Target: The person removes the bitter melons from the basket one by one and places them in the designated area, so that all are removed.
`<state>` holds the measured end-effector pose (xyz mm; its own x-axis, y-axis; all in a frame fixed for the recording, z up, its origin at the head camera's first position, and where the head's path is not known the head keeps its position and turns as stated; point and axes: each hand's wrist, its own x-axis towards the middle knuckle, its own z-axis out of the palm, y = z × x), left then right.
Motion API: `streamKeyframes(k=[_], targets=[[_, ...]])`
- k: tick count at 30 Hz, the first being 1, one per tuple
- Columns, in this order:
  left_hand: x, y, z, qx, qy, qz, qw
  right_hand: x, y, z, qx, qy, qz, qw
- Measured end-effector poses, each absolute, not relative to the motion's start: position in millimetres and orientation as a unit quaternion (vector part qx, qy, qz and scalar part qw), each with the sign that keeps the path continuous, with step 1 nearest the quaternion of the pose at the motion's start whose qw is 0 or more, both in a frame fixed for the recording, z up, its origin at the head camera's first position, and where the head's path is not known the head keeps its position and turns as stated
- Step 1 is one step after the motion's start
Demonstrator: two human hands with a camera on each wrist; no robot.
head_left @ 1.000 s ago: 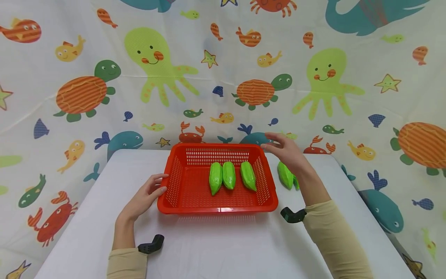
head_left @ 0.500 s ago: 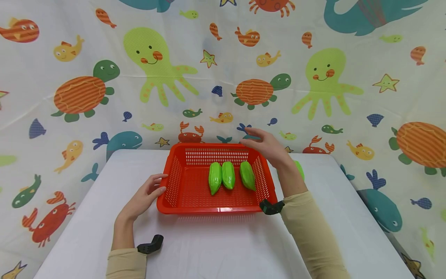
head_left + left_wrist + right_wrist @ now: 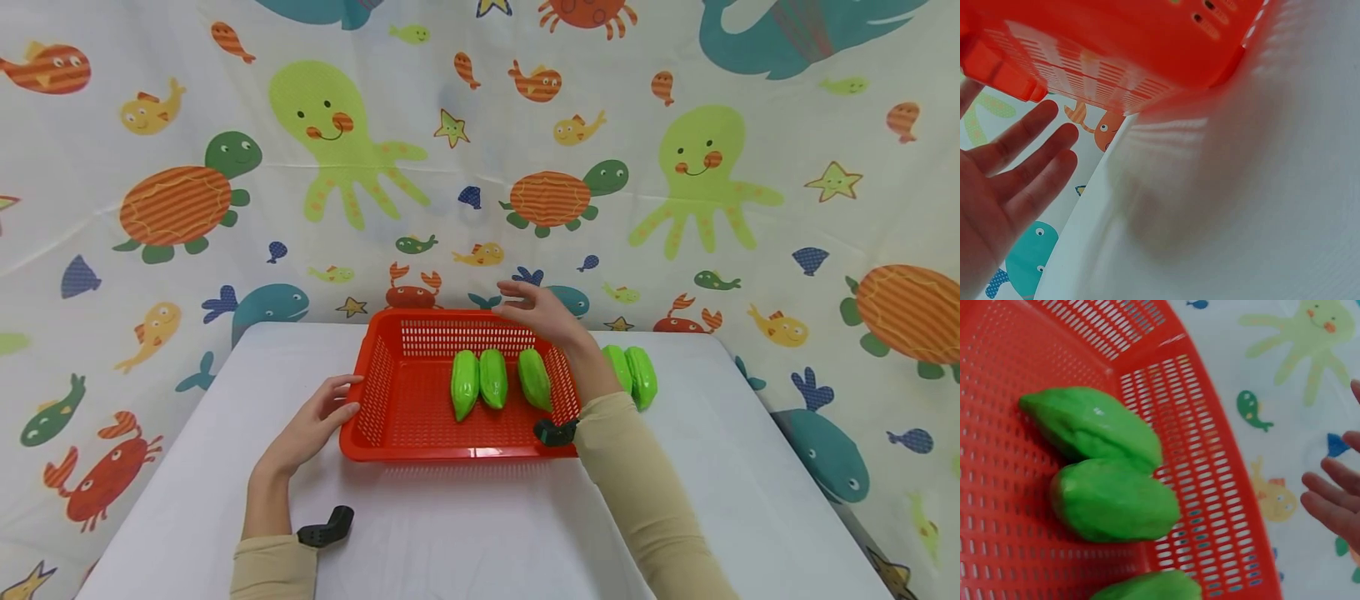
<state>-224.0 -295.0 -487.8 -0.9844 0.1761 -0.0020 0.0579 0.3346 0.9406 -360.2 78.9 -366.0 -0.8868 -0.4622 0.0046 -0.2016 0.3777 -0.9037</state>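
A red slatted plastic basket [image 3: 420,452] stands on the white table. Inside are three green, ridged fruits that look like star fruit: a left one [image 3: 464,385], a middle one [image 3: 492,379] and a right one [image 3: 534,379]. My left hand [image 3: 311,425] is at the basket's left rim with relaxed fingers. In the left wrist view, its fingers [image 3: 1029,178] are spread beside the basket wall. Above the basket's back right rim hovers my right hand [image 3: 551,317], holding nothing. The right wrist view has its loosely extended fingers [image 3: 1332,494] beyond the rim.
Two more green fruits, a partly covered one [image 3: 617,365] and a fuller one [image 3: 642,379], lie right of the basket behind my right forearm. A white curtain [image 3: 480,225] printed with sea animals hangs behind the table. Black wrist cameras, left [image 3: 327,527] and right [image 3: 557,432], stick out from the sleeves.
My right hand has moved left from beside the basket's right edge to over its back rim. The two fruits on the right have come more into sight. My left hand keeps its place.
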Motion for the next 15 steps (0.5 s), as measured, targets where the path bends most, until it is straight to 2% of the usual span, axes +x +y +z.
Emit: streamKeyframes(k=[15], targets=[[-224,-295,-488,0.073,0.814,0.574,0.050,-385,63,-403,-0.232,0.820,-0.508,0.127]])
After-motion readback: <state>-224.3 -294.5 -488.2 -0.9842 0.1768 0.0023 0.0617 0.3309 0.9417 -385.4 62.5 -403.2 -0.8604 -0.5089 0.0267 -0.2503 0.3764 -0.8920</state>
